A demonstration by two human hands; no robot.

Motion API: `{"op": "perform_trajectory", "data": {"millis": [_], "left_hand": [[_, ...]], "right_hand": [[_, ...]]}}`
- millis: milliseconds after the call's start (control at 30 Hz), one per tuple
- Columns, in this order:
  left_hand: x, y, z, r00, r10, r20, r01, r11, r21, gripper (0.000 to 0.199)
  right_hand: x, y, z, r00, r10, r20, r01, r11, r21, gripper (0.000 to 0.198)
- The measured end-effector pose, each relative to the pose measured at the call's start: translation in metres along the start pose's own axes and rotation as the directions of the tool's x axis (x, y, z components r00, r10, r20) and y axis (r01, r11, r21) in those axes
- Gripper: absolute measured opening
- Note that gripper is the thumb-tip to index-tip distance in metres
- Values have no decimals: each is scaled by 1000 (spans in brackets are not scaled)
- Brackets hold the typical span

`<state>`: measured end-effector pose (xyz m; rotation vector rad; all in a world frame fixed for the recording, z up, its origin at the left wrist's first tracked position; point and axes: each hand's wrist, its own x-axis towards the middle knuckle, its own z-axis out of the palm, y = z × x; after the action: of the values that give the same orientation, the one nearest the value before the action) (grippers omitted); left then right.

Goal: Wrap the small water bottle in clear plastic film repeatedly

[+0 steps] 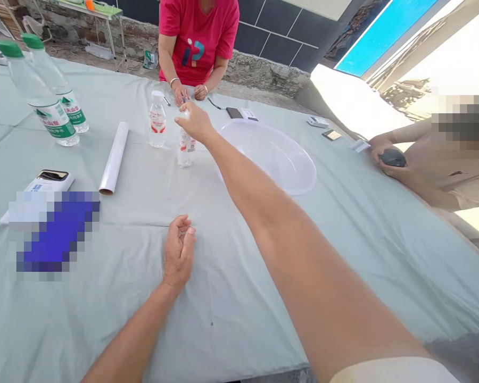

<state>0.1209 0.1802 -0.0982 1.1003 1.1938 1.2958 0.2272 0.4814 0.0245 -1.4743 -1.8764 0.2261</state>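
My right hand [197,123] reaches far across the table, its fingers closed around the upper part of a small clear water bottle [186,149] with a red and white label. The hand covers much of that bottle's top. Just left of it stands a similar small bottle [157,125] with a white cap, upright. Resting on the cloth nearer to me, my left hand [179,252] has loosely curled fingers, the thumb apart, and nothing in it. A white roll of film or sheet [115,159] lies left of the bottles. Beyond my right forearm sits a wide translucent basin [279,154].
Two large green-capped bottles [56,125] stand at the left on the green-grey tablecloth [143,298]. A white box-like device [51,181] lies near a blurred blue item [58,234]. One person [199,42] sits opposite; another person [419,159] at right holds a dark object [391,157].
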Motion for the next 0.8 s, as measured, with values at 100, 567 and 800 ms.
{"op": "perform_trajectory", "data": {"millis": [100,567,800], "left_hand": [[0,0,-1,1000,-2,6,2,1000,19,34],[-4,2,2,999,-18,-27,18,1000,-2,33],[-1,-3,2,999,-21,-27,19,998,-56,33]], "right_hand": [[-3,5,-16,998,-8,64,7,1000,22,35],[6,-28,-26,978,-161,-131,141,979,-150,40],[45,-68,39,998,-60,17,61,996,-61,41]]}}
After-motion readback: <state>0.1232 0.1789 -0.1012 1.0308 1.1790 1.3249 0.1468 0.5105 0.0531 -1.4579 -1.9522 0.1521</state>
